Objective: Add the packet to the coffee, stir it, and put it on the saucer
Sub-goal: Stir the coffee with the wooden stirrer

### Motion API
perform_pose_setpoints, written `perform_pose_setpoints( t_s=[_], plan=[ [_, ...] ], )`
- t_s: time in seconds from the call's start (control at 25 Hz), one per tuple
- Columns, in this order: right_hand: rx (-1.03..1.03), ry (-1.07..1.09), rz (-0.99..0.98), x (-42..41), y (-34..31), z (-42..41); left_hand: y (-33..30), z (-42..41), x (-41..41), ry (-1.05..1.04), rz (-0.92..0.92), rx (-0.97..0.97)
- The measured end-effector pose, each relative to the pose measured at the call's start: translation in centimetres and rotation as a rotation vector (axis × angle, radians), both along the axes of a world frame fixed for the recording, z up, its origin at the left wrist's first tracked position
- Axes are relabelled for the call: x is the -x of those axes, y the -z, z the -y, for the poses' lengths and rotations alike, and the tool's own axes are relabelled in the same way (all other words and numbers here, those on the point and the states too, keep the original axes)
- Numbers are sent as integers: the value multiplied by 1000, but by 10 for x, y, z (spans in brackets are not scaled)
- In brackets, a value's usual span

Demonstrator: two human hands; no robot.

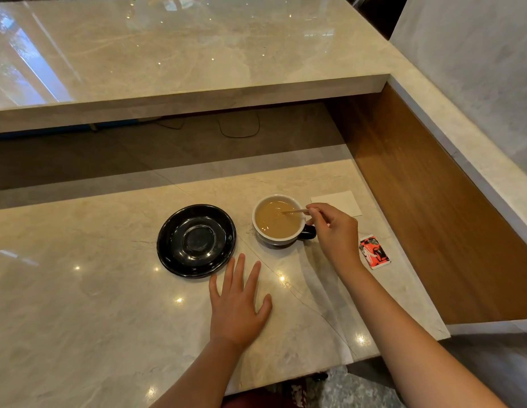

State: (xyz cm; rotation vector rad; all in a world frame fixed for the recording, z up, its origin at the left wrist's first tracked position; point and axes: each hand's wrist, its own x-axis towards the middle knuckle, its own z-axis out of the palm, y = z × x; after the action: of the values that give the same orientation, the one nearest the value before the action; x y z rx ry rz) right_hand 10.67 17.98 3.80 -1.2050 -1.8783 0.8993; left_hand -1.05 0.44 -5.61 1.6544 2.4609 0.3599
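A white-lined cup [278, 241] with a dark handle stands on the marble counter, full of light-brown coffee [275, 222]. My right hand [334, 231] pinches a thin wooden stir stick [296, 212] whose tip dips into the coffee. A black glossy saucer [196, 241] lies just left of the cup, apart from it. My left hand [238, 304] rests flat on the counter below the saucer, fingers spread, holding nothing. A red, black and white packet [374, 252] lies on the counter to the right of my right wrist.
A white paper napkin [341, 201] lies behind the cup, partly hidden by my right hand. A wooden side wall [432, 201] bounds the counter on the right. A raised marble ledge [182, 92] overhangs the far side. The counter's front edge [285, 375] runs near my forearms.
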Motion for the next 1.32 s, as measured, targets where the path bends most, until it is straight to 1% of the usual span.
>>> perform_pose_setpoints(
  t_s=[0.16,0.28,0.4,0.56,0.68,0.84,1.0,1.16,1.24,1.32],
  plan=[
    [-178,-87,159,-12,-2,-3,-1,0,0,0,7,-9],
    [-226,-164,247,-17,-11,-4,0,0,0,2,0,-6],
    [-124,-196,249,-18,-19,-3,0,0,0,2,-1,2],
    [51,-179,124,-8,-20,4,-1,0,0,4,8,-2],
    [122,-156,28,4,-19,5,-1,0,0,6,10,-7],
    [28,-147,51,11,-18,-1,-2,0,0,5,7,4],
    [-136,-124,178,4,-14,-10,-2,1,0,5,4,0],
    [-332,-176,281,-8,-16,-6,-2,0,0,2,8,-2],
    [-348,-200,308,-11,-17,-1,-2,0,0,2,10,-3],
    [-308,-197,312,-12,-19,3,-2,0,0,3,10,-2]
  ],
)
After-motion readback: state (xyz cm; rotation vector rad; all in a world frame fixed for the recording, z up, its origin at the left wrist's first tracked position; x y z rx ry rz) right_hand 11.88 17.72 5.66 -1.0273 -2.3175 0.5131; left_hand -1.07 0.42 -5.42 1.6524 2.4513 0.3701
